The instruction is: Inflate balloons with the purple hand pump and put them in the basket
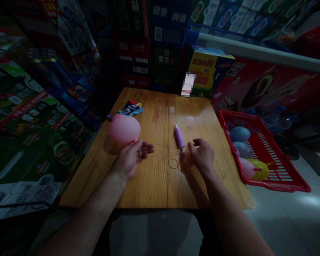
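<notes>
A pink inflated balloon (pixel 124 128) is held by its neck between the thumb and forefinger of my left hand (pixel 132 156), over the left part of the wooden table (pixel 152 188). The other fingers of that hand stretch out to the right. My right hand (pixel 202 154) hovers over the right side with its fingers loosely curled and apart, holding nothing that I can see. Just left of it lies a purple balloon pump (pixel 179 137), its white nozzle pointing to the back. Rubber bands (pixel 173 164) lie on the wood below the pump.
Uninflated balloons (pixel 130 108) sit in a small pile at the back left. A red basket (pixel 276 160) on the right holds several inflated balloons (pixel 240 134). Stacked cartons (pixel 165 67) and a yellow box (pixel 204 69) stand behind the table, with a phone (pixel 188 84) upright there.
</notes>
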`<state>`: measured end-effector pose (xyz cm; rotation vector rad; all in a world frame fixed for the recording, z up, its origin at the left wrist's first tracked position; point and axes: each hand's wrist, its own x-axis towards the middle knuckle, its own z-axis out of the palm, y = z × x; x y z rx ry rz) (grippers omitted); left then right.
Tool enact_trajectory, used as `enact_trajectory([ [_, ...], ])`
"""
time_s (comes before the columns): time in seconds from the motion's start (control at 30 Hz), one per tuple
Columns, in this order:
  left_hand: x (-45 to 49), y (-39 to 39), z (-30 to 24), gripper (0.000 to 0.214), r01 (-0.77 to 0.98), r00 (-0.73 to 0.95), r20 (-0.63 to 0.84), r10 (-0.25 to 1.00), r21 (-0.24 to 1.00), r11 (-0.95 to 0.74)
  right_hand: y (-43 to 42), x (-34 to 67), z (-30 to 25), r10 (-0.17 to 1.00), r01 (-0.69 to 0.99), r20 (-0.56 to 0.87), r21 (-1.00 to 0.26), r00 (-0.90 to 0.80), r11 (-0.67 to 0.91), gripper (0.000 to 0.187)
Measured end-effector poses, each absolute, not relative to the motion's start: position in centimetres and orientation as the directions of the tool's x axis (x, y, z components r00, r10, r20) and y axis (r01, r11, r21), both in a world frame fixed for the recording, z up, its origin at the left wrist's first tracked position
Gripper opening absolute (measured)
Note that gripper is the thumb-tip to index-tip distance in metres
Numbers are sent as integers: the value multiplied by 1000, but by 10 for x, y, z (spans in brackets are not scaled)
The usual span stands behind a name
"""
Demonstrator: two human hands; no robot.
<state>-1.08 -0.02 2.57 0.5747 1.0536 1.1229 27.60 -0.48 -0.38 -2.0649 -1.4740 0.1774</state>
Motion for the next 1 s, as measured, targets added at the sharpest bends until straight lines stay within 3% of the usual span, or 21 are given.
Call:
enact_trajectory([
  [0.3, -5, -1, 17, 23, -423, 39, -393, 919, 827, 372, -6, 254, -6, 936, 818, 233, -568, 264, -90, 28],
  [1.0, -12, -2, 5, 22, -416, 48, -420, 906, 816, 401, -13, 228, 8, 966, 726, 125, -683, 228, -83, 21],
])
